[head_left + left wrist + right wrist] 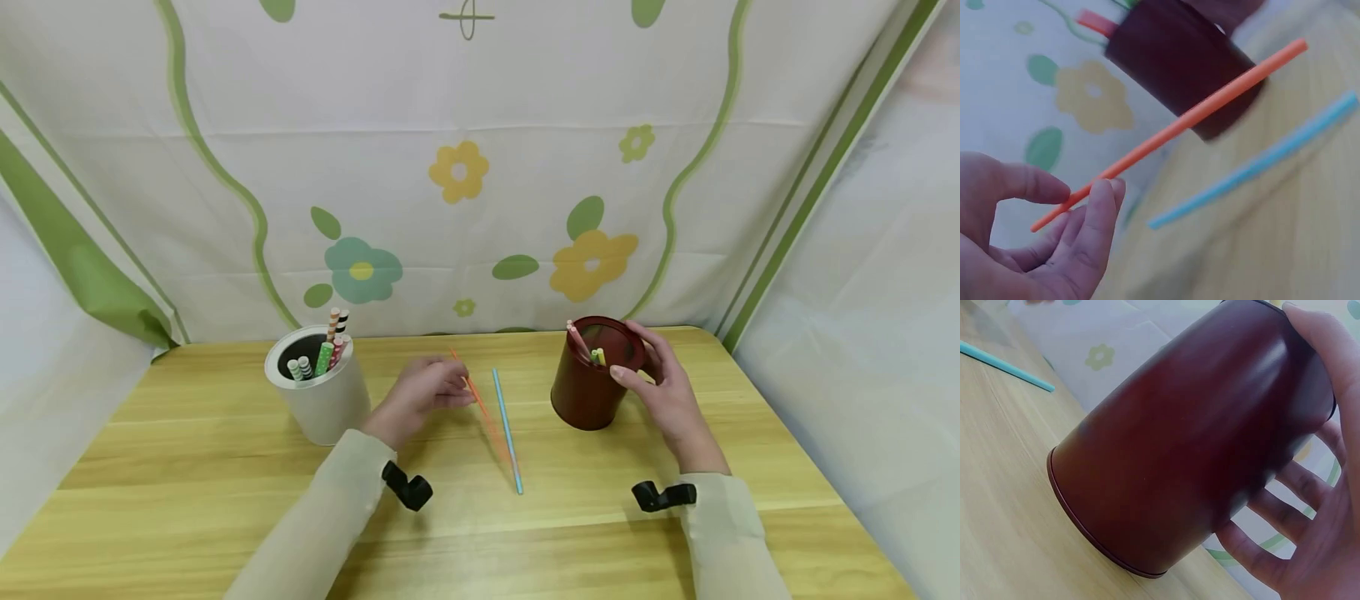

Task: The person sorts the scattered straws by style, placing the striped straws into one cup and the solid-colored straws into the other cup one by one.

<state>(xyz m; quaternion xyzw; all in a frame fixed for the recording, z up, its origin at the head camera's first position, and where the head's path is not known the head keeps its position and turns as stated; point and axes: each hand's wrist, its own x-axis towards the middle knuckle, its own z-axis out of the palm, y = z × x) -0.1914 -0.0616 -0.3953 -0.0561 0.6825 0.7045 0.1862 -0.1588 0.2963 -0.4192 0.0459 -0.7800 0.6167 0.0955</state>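
Observation:
Between thumb and fingers, my left hand (426, 395) pinches an orange straw (1191, 119) near one end, and the straw slants up off the table. A blue straw (507, 429) lies on the wood just right of it. My right hand (670, 398) holds the dark red can (1179, 437) by its right side, thumb at the rim and fingers curved round the wall. The can stands upright on the table. Pink straws (577, 340) and short yellow-green ones (598, 357) stick out of it.
A white can (330, 412) stands at the left, holding several patterned paper straws (325, 358) in striped, green and red dotted designs. Behind the wooden table (225, 500) hangs a white cloth (525, 192) printed with flowers. More white cloth flanks both sides.

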